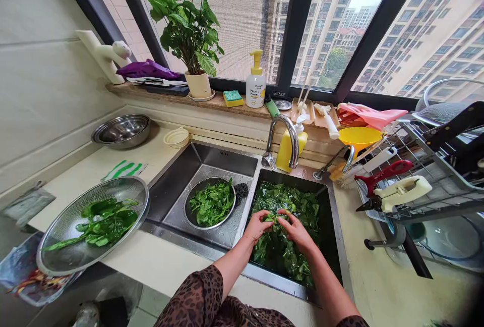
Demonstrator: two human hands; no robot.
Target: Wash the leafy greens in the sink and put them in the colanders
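Over the right sink basin (335,236), my left hand (259,225) and my right hand (295,231) come close together. Both pinch a small sprig of leafy greens (275,219) between thumbs and fingers. Beneath them, dark leafy greens (291,261) float in water and fill the basin. In the left basin, a round metal bowl (188,214) holds more leafy greens (212,203), with a black scrubber (241,190) beside it. On the counter at far left, a mesh metal colander (56,226) carries a bunch of wet leaves (108,223).
A chrome faucet (291,132) arches over the right basin. Stacked steel bowls (123,132) sit at the back left. To the right, a wire rack (408,206) holds scissors (401,193) and knives (454,125). Along the sill stand a potted plant (198,85) and a soap bottle (256,87).
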